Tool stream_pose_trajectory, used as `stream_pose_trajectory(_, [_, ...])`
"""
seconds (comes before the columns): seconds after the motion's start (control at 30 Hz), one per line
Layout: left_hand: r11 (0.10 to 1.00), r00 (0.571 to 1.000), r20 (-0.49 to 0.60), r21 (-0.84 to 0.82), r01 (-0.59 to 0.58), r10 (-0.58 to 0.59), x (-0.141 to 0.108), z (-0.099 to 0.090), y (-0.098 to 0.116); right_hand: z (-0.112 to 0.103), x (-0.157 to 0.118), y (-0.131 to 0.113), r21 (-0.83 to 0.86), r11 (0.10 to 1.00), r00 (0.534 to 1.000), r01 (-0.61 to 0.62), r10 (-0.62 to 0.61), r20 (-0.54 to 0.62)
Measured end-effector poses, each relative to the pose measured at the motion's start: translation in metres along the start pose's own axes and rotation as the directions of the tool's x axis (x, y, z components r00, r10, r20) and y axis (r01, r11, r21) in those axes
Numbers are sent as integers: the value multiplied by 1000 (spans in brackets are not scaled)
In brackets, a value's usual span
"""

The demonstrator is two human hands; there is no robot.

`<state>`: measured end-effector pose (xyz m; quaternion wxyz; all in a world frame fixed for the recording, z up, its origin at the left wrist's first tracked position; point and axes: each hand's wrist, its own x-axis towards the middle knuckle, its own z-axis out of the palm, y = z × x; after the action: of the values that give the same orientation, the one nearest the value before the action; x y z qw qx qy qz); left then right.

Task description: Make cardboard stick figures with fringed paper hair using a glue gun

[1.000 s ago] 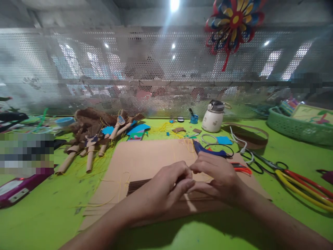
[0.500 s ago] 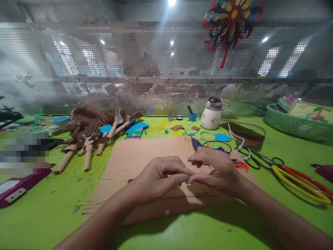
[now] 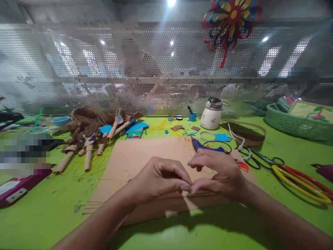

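Observation:
Above a stack of brown cardboard sheets [image 3: 153, 149], my two hands meet at the fingertips. My left hand [image 3: 158, 180] pinches with thumb and forefinger; whatever is between them is hidden or too small to make out. My right hand [image 3: 221, 173] touches the left fingertips with its thumb, while its forefinger stands apart and bent. A yellow thread [image 3: 123, 177] lies loosely on the cardboard left of my hands. Just behind my right hand is a blue glue gun [image 3: 205, 146], and an orange-handled tool [image 3: 241, 164] is partly covered by that hand.
Paper-roll figures [image 3: 88, 152] with yellow threads lie at the left. A white bottle [image 3: 211, 114] stands at the back. On the right are large scissors [image 3: 301, 184] with red and yellow handles, a white cable [image 3: 240, 140] and a green basket [image 3: 293, 125].
My joined fingertips have dropped slightly towards me. The left thumb has turned so its nail shows more. Things on the table have stayed put.

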<state>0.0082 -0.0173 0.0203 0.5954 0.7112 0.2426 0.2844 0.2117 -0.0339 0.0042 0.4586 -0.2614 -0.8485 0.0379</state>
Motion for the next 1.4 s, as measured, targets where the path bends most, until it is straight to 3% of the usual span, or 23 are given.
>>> stream_pose_trajectory(0.23, [973, 994, 108, -225, 44, -20, -2, 5, -8, 4, 0, -10, 287, 950, 992, -126, 113, 60])
stream_pose_trajectory(0.67, [943, 957, 276, -284, 174, -93, -6, 7, -4, 3, -5, -8, 321, 930, 979, -178, 135, 152])
stream_pose_trajectory(0.87, [945, 968, 243, -297, 140, -67, -3, 6, -4, -1, 1, -7, 174, 984, 998, -50, 42, 52])
stream_pose_trajectory(1.0, [952, 978, 202, -289, 100, -42, -2, 5, -5, -4, 3, -12, -70, 996, 998, 48, -51, -48])
stream_pose_trajectory(1.13, [941, 990, 142, -333, 59, -12, -1, 7, -6, -5, 5, -19, -292, 951, 982, 103, -144, -123])
stream_pose_trajectory(1.4, [914, 999, 29, -406, -10, 23, 1, 7, -8, -4, 3, -17, -357, 928, 972, 111, -176, -156])
